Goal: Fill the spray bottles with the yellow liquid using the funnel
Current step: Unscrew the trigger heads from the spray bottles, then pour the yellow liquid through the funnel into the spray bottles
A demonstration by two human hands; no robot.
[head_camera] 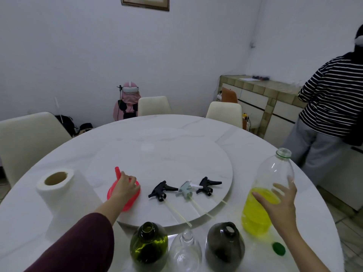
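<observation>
- A round white table [196, 126] fills the lower half of the frame, with a raised turntable [176, 154] at its centre.
- A paper towel roll [59, 191] is stood at the left of the frame.
- A large clear bottle [269, 193], uncapped and roughly a third full of yellow liquid [255, 216], is seen at the right; the right hand [279, 205] is laid against its side with fingers spread wide, so a closed grip is not shown.
- Three open spray bottles are lined along the bottom edge: a green one [149, 246], a clear one [185, 250] and a dark one [225, 244].
- A red funnel [125, 193] is lying on the turntable at centre left, and it is held by the left hand [125, 186] with fingers curled over its rim.
- Three spray heads [184, 188] are laid in a row at the centre, their tubes pointed toward the bottles.
- A small green cap [279, 248] is lying at the lower right.
- Risks are judged as follows: the heavy bottle could be tipped by a loose, one-handed hold, liquid could be spilled if the funnel is seated crookedly, and the light spray bottles could be knocked over by a sleeve.
</observation>
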